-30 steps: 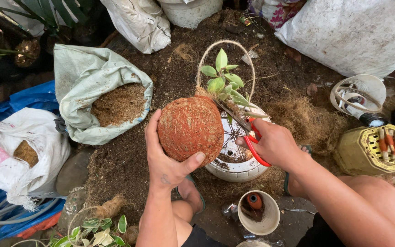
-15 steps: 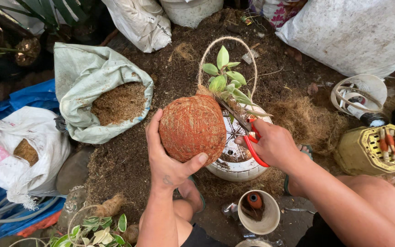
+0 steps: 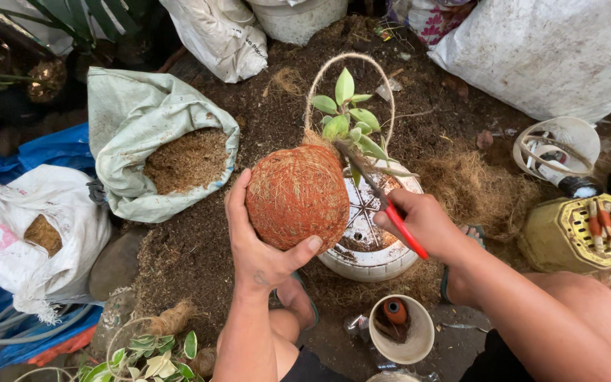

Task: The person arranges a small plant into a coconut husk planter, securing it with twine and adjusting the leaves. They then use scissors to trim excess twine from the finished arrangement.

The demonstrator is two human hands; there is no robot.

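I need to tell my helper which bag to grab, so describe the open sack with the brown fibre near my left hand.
Start at the fibre-wrapped plant ball cupped by the left hand. Just left of it on the soil lies a pale greenish-white sack, mouth rolled open, showing loose brown fibre. Unlike the white bag further left, which shows only a small patch, it gapes wide.

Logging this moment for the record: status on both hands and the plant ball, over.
Left hand cups the fibre-wrapped plant ball. Right hand grips red-handled scissors, blades at the plant's stem. Ball held over white upturned pot; nothing between.
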